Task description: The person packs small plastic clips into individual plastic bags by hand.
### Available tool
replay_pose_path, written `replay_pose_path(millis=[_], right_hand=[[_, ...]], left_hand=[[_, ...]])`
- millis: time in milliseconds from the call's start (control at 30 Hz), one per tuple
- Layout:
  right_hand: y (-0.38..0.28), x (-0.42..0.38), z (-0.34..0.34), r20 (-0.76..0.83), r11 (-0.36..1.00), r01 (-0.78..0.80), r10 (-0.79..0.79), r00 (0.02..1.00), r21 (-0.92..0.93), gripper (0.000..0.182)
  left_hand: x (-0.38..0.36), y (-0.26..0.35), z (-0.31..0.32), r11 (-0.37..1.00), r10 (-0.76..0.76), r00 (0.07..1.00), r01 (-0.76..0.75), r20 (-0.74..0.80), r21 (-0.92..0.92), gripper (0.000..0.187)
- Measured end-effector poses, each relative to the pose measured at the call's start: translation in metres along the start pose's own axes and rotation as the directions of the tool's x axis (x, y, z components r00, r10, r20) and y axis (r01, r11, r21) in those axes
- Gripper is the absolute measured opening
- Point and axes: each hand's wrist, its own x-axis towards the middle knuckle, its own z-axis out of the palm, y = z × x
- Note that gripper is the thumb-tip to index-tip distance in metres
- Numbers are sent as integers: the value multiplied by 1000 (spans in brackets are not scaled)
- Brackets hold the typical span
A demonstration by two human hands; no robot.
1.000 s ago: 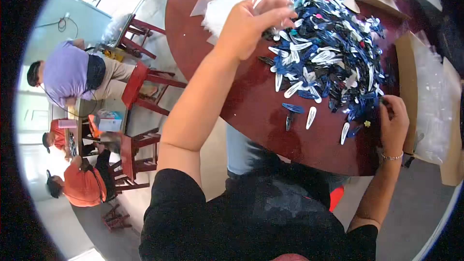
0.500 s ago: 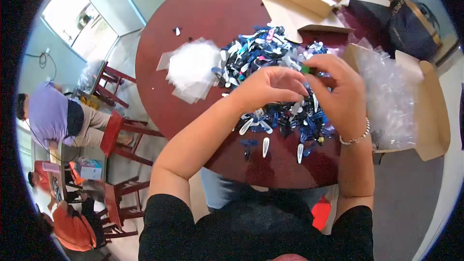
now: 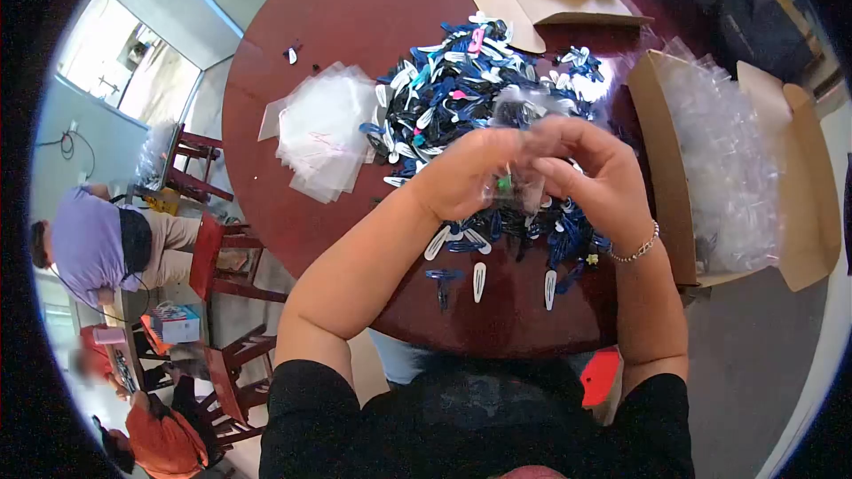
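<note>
Head view, looking down over a round dark-red bench. Both hands meet above the near edge of a heap of hair clips. The left hand is closed, pinching one side of a small clear bag. The right hand is closed on the bag's other side, fingers curled over its top. The bag is held just above the clips, between the two hands, apart from the bench.

Risks, as a judgement: the bag is thin and slippery, so a loose pinch could let it slide out and drop onto the heap. If its mouth tips downward, what is inside could spill back among the loose clips. A sleeve or wrist brushing the heap could push the few stray clips lying near the bench edge onto the floor.

The bag looks clear, glossy and crumpled, with a small green item showing through it; what else it holds cannot be told. A stack of empty bags lies left of the heap. An open box of plastic bags sits to the right.
</note>
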Motion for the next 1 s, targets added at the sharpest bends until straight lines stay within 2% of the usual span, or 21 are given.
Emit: replay_pose_path(millis=[67, 100, 133, 200, 267, 333, 400, 500, 567, 600, 633, 700, 733, 767, 833, 867, 933, 967, 1000], right_hand=[[4, -1, -8, 50, 986, -16, 24, 998, -164, 20], [7, -1, -10, 29, 975, 91, -87, 996, -202, 13], [7, 0, -12, 22, 975, 83, -81, 996, -207, 13], [5, 2, -13, -48, 997, 75, -75, 996, 7, 9], [5, 1, -12, -70, 995, 82, -78, 995, 54, 7], [2, 2, -12, -121, 977, 209, -204, 971, 32, 8], [0, 0, -15, -137, 970, 240, -231, 963, 49, 7], [0, 1, -14, -156, 963, 259, -245, 957, 75, 7], [0, 0, -13, -160, 965, 248, -233, 959, 82, 7], [0, 0, -12, -151, 969, 242, -231, 961, 58, 7], [0, -1, -12, -141, 971, 235, -228, 963, 33, 7], [2, 0, -11, -126, 968, 249, -243, 962, 38, 7], [2, -1, -10, -113, 965, 260, -254, 961, 43, 7], [1, -1, -10, -113, 964, 262, -256, 960, 43, 7], [0, -2, -11, -120, 972, 234, -236, 964, -27, 7], [0, -3, -12, -121, 972, 235, -236, 964, -27, 7], [3, -3, -14, -228, 970, 238, -224, 948, 38, 9], [2, -2, -12, -228, 970, 240, -225, 947, 39, 9], [2, -2, -9, -221, 964, 253, -230, 948, 81, 9]], left_hand=[[-3, -9, 1, 982, 121, 986, -136, 113, 131, 56], [-4, -6, 5, 978, 96, 990, -114, 106, 177, 51], [-7, -2, 10, 979, 91, 990, -109, 111, 170, 51], [-12, 1, 18, 876, 122, 992, -89, -40, 474, 45], [-10, -2, 17, 913, 145, 985, -96, -94, 396, 39], [-10, 4, 13, 947, 26, 984, 33, -179, 321, 34], [-11, 2, 6, 948, 21, 989, 27, -145, 317, 32], [-13, 0, 10, 902, 104, 991, -57, -88, 427, 34], [-13, -2, 19, 914, 237, 957, -162, -165, 373, 34], [-14, 4, 24, 935, 216, 945, -128, -247, 330, 34], [-14, 4, 22, 935, 216, 945, -128, -246, 331, 34], [-13, 4, 16, 942, 172, 919, -48, -354, 332, 30], [-14, 2, 17, 900, 246, 902, -77, -354, 429, 27], [-15, 0, 15, 899, 247, 902, -77, -353, 431, 27], [-16, -3, 13, 545, 456, 869, -101, -193, 832, 26], [-16, -4, 13, 545, 456, 869, -102, -192, 832, 26], [-15, -6, 15, 680, 531, 804, -216, -269, 700, 28], [-14, -6, 14, 679, 532, 803, -215, -268, 702, 28], [-13, -6, 14, 762, 530, 783, -272, -325, 588, 28]])
